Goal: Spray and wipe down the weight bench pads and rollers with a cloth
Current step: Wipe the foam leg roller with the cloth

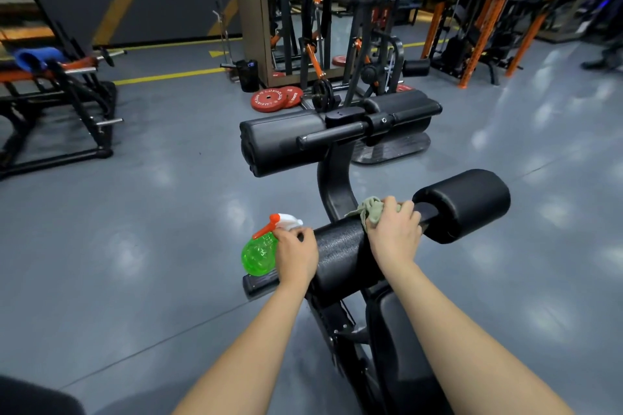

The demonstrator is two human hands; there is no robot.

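Gripping a green spray bottle (pixel 258 254) by its neck in the left hand (pixel 296 253), beside the near roller (pixel 340 256). Pressing a bunched cloth (pixel 371 209) onto that roller with the right hand (pixel 394 232), fingers curling over it. Probably handling light and limp, best wadded in the palm.

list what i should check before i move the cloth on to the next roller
1. Crumpled pale green cloth gripped by right hand: ok.
2. Cloth touching the near black padded roller: ok.
3. Translucent green spray bottle with orange trigger held in left hand: ok.
4. White nozzle aimed at a pad: cannot tell.
5. Near roller's surface wet with spray: cannot tell.
6. Far black foam rollers bare, nothing lying on them: ok.
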